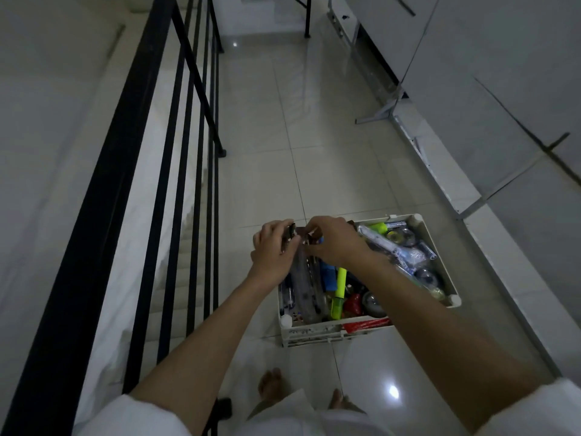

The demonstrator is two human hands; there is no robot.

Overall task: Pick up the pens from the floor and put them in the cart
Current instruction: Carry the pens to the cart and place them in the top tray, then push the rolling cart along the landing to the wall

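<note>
White plastic cart tray [421, 225], cluttered, is my landmark. Over its near-left corner, my left hand [275, 253] pinches a small dark item [291, 231]; my right hand [334, 239] is curled on something I cannot identify. Pens [287, 294] lie inside the tray's left edge. Best to lower low, release lengthwise.

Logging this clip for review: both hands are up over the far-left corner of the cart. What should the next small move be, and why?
Probably lower and release. The left hand and right hand together pinch a small dark item, too blurred to tell whether it is a pen, right above the white cart, over its pen-filled left side. No pens show on the visible floor, so dropping it in seems the natural next step.
</note>
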